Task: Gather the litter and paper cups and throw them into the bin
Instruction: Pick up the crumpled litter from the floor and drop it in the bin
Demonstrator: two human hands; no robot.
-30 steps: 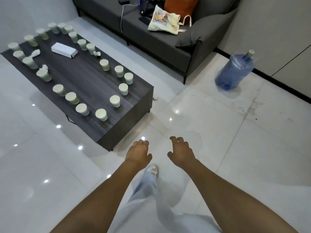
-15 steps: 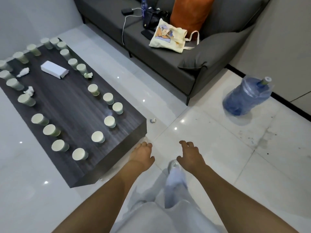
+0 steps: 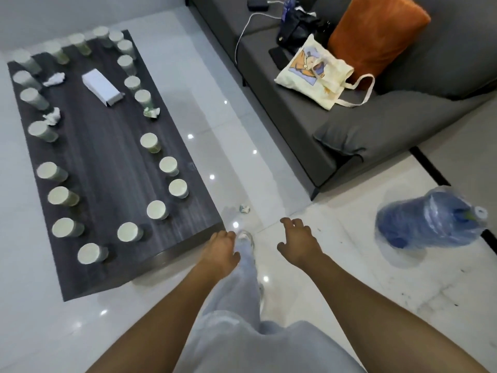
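Note:
Several pale green paper cups, such as the nearest cup [image 3: 90, 253], stand in two rows along a low dark wooden table [image 3: 107, 162]. Crumpled paper wads [image 3: 55, 78] [image 3: 53, 116] [image 3: 151, 112] lie among them, and a small scrap of litter [image 3: 244, 208] lies on the floor by the table's near right corner. My left hand [image 3: 219, 250] hangs empty with relaxed fingers just off that corner. My right hand [image 3: 297, 239] is held out over the floor, fingers loosely spread, holding nothing. No bin is in view.
A white box [image 3: 100, 86] lies on the table. A grey sofa [image 3: 363, 125] on the right carries a tote bag [image 3: 312, 74], an orange cushion [image 3: 376, 30], a black bag and a cable. A blue water jug [image 3: 430, 219] lies on the tiled floor.
I have walked forward to the table's corner, so the table, sofa and floor scrap look closer. Both hands stay empty and out in front of me.

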